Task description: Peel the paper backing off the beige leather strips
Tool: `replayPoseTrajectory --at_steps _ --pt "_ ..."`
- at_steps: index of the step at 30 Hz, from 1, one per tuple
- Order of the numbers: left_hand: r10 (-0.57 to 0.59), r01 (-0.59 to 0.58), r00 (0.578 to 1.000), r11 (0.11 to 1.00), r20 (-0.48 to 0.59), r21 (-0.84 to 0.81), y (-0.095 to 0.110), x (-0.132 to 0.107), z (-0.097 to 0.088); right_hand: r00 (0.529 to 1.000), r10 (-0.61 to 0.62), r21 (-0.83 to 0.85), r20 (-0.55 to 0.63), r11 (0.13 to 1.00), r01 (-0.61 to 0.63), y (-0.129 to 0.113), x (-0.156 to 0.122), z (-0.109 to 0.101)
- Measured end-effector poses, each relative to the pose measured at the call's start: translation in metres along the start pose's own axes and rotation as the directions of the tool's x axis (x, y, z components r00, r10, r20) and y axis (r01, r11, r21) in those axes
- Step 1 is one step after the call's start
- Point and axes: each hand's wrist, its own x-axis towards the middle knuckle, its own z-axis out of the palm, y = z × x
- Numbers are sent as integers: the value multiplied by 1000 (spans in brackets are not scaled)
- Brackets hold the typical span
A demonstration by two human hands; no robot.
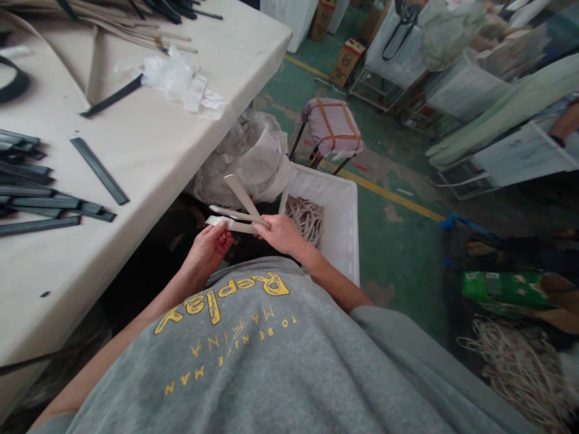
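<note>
Several beige flat strips are gathered in my right hand, which is closed on them in front of my body. Their free ends fan out to the left and upward. My left hand pinches the lowest strip near its end, where a small white piece lies against it; I cannot tell what that piece is. Just right of my hands stands a white plastic bin with a heap of thin beige strips inside.
To the left is a table bearing dark strips, beige strips and crumpled white plastic. A white bag and a cushioned stool stand ahead. Loose strips lie at the right, near carts.
</note>
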Motion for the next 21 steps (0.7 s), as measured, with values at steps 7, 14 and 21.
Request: replayPoseTrajectory --at_steps 7,14,21 --pt "-23 23 999 1000 34 7 -3 2 -1 998 -69 159 6 985 67 4 -4 7" --pt "-101 102 994 994 32 -42 5 -8 9 982 -129 544 -140 818 185 10 10 17" --pt "-176 178 984 983 35 -44 11 -15 11 854 -434 305 -286 804 510 15 14 23"
